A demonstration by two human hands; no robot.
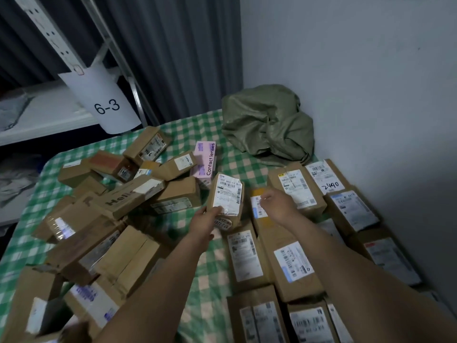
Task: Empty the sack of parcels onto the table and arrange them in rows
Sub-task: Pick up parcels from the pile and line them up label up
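Our left hand [205,220] grips a labelled cardboard parcel [226,194]; we cannot tell whether our right hand [275,206] grasps anything.

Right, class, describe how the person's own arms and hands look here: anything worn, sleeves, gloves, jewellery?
The left hand and right hand are bare: no gloves, and no ring, watch or band shows. The left forearm and right forearm are bare as well, with no sleeve in view down to the picture's lower edge. No markings show on them.
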